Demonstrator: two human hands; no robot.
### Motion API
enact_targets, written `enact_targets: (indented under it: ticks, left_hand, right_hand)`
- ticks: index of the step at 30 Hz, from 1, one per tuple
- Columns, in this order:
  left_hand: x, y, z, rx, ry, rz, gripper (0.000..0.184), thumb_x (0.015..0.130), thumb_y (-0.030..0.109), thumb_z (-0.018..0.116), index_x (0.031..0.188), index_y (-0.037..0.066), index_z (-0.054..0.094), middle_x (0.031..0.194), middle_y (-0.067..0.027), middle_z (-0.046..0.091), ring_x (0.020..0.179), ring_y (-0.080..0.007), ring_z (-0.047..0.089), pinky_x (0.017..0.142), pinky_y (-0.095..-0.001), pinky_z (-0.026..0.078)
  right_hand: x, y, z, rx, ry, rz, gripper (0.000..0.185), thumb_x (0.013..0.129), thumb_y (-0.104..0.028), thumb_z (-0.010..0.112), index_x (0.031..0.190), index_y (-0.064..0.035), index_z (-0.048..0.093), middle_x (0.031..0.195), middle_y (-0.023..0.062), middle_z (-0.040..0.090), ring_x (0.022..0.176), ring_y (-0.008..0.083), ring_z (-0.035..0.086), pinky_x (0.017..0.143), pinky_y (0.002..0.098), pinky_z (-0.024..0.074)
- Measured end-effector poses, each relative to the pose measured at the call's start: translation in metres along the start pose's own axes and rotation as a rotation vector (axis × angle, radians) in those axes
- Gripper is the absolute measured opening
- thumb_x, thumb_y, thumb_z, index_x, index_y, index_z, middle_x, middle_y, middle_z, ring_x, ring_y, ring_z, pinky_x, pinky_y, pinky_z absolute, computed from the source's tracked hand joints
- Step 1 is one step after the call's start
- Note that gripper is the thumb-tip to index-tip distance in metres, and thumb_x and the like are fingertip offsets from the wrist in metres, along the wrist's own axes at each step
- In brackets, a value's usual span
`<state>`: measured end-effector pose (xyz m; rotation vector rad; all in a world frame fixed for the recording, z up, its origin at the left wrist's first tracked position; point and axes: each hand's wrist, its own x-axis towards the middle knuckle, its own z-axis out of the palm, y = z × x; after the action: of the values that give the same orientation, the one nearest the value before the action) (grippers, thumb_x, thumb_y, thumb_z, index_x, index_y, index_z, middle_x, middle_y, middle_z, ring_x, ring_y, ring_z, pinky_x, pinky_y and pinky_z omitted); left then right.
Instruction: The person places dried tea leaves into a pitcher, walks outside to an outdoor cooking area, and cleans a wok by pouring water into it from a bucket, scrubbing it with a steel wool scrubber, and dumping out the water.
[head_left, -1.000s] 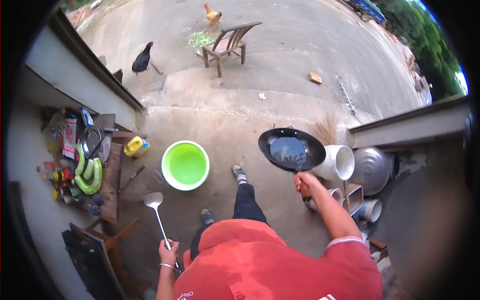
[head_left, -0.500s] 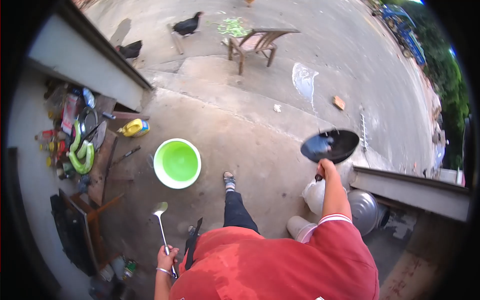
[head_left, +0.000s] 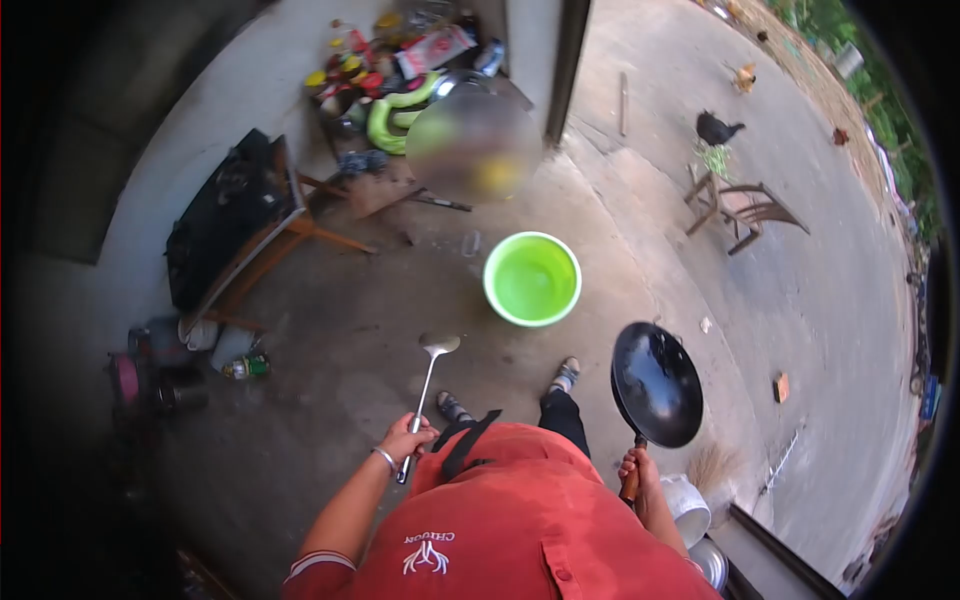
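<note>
My left hand (head_left: 408, 437) is wrapped around the handle of a metal wok spatula (head_left: 429, 385), whose head points forward over the concrete floor. In my right hand (head_left: 641, 472) is the wooden handle of a black wok (head_left: 658, 385). The wok is tilted, with its dark, shiny inside facing me. Ahead, between the two tools, a green basin with a white outside (head_left: 532, 321) stands on the floor. Neither the wok nor the spatula touches it.
At the back left, a low table holds bottles, jars and long green gourds (head_left: 383, 122); a blurred patch hides part of it. A wooden chair (head_left: 745, 212) and black hen (head_left: 717, 128) are outside. A dark-topped wooden piece (head_left: 225, 215) stands left, a pale bucket (head_left: 686, 508) right.
My view has turned left, so the basin now appears further right. The wok has come down and closer to my body, its inside turned towards me. Both hands keep their holds.
</note>
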<state>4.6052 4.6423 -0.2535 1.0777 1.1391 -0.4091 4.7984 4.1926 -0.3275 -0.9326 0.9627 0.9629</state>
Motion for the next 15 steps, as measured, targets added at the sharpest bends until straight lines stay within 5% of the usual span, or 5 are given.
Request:
enact_targets:
  ticks: [7,10,15]
  left_hand:
    - [-0.026,-0.105,-0.131,-0.150,0.138,0.134,0.024,0.073,0.003,0.064,0.090,0.008,0.047,0.083,-0.0079,0.063,0.049,-0.0097,0.051,0.042,-0.0229,0.041]
    - [-0.043,-0.143,-0.166,-0.179,0.396,0.131,0.027,0.067,0.007,0.070,0.084,0.007,0.049,0.065,-0.0028,0.054,0.045,-0.0103,0.047,0.037,-0.0255,0.036]
    - [-0.049,-0.196,-0.197,-0.401,0.638,0.091,0.030,0.064,0.006,0.071,0.084,0.006,0.049,0.063,-0.0037,0.051,0.041,-0.0125,0.045,0.036,-0.0261,0.036]
  right_hand:
    - [-0.054,0.064,0.220,-0.560,-0.335,0.001,0.010,0.083,-0.016,0.051,0.081,-0.0123,0.043,0.061,-0.0036,0.040,0.047,0.0066,0.039,0.045,0.0229,0.0354]
    - [-0.061,0.082,0.311,-0.797,-0.463,0.058,0.010,0.082,-0.016,0.052,0.081,-0.0121,0.043,0.061,-0.0034,0.040,0.047,0.0068,0.040,0.045,0.0229,0.0355]
    - [-0.051,0.122,0.478,-1.108,-0.684,0.052,0.013,0.078,-0.016,0.050,0.070,-0.0081,0.044,0.056,0.0010,0.042,0.047,0.0103,0.043,0.048,0.0254,0.0399]
